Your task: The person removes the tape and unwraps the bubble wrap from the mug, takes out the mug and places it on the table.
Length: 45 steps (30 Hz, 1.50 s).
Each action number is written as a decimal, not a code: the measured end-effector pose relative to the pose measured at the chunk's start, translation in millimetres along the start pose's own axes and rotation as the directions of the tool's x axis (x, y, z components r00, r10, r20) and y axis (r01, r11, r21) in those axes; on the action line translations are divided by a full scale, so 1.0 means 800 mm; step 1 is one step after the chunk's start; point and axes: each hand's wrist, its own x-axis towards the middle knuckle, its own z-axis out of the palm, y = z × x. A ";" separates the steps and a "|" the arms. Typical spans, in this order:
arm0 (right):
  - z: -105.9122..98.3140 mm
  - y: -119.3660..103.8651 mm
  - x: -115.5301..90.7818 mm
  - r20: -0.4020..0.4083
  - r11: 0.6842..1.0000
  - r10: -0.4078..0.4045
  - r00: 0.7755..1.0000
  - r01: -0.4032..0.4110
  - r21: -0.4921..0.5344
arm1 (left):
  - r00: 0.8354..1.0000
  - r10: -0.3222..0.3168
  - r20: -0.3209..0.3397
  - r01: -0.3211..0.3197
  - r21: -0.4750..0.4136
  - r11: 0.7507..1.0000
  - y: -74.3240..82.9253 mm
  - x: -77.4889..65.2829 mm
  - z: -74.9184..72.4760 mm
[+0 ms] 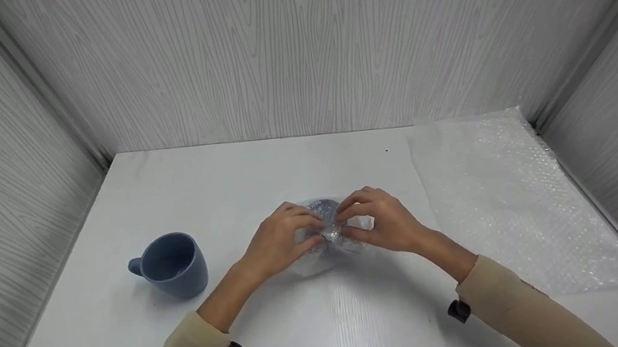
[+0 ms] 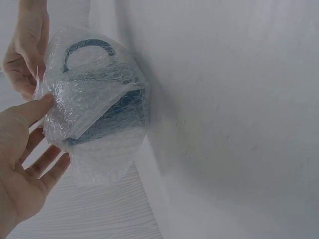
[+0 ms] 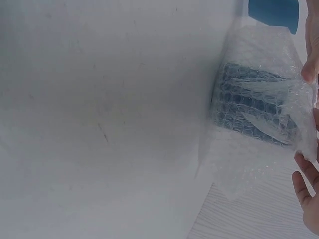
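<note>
From where I stand, a person in beige sleeves bends both hands over a blue mug with a looped handle, bundled in clear bubble wrap and standing at the middle of the white table. The left hand has its thumb and fingertips curled onto the top of the wrap, pinching the plastic, its lower fingers spread apart. Facing it, the right hand grips the other side of the gathered plastic between bent fingers and thumb. The two hands are near each other but apart. Off to the person's left stands a second blue mug, unwrapped, upright, its handle pointing outward. To the right lies a flat, clear sheet of bubble wrap.
</note>
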 end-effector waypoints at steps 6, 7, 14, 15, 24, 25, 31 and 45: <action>0.002 0.003 0.004 -0.007 1.000 -0.022 1.000 0.022 -0.010 | 1.000 0.011 -0.015 -0.011 -0.007 1.000 0.001 -0.001 -0.001; 0.003 0.003 0.005 -0.009 1.000 -0.027 1.000 0.027 -0.010 | 1.000 0.012 -0.017 -0.013 -0.006 1.000 0.001 -0.002 -0.001; 0.003 0.003 0.010 -0.013 0.997 -0.057 0.998 0.056 -0.058 | 0.999 0.019 -0.035 -0.019 -0.001 1.000 0.001 -0.003 0.001; 0.003 0.002 0.010 -0.009 0.996 -0.055 0.998 0.054 -0.068 | 0.999 0.017 -0.034 -0.017 -0.002 1.000 0.001 -0.003 0.001; 0.002 0.001 0.013 0.022 0.999 0.024 0.999 -0.023 -0.049 | 0.999 0.019 -0.047 -0.019 0.007 1.000 0.001 -0.004 0.002; 0.002 0.001 0.013 0.021 0.999 0.033 0.999 -0.032 -0.043 | 0.999 0.020 -0.050 -0.019 0.005 1.000 0.001 -0.004 0.002; 0.001 0.005 0.013 0.020 0.996 0.086 0.996 -0.086 0.013 | 0.997 0.034 -0.076 -0.034 0.001 0.999 0.002 -0.006 0.002; -0.002 0.018 0.019 -0.004 0.988 0.113 0.994 -0.112 0.106 | 0.992 0.047 -0.115 -0.047 0.001 0.999 0.002 -0.008 0.004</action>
